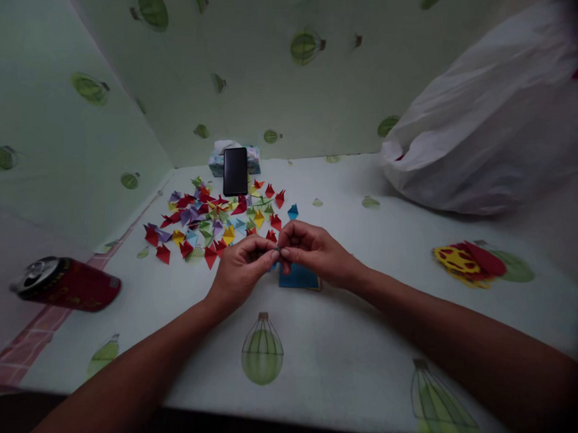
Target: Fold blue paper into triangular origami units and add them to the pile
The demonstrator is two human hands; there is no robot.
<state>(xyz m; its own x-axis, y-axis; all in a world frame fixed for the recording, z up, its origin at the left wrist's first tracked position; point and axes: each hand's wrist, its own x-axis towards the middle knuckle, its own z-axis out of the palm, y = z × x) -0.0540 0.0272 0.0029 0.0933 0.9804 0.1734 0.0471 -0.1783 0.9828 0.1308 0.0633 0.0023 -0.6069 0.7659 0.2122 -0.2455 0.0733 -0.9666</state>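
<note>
My left hand point(243, 265) and my right hand point(311, 250) meet fingertip to fingertip over the pale surface, both pinched on a tiny piece of paper point(277, 248) that I can barely make out. Just under my right hand lies a small stack of blue paper squares point(298, 278). Beyond the hands spreads a pile of several small folded paper pieces point(213, 219) in red, yellow, purple, green and blue.
A black phone point(235, 170) leans against a tissue box point(253, 157) behind the pile. A red can point(67, 283) lies on its side at the left. A large white plastic bag point(491, 122) fills the right rear. Red and yellow paper point(467, 260) lies at the right.
</note>
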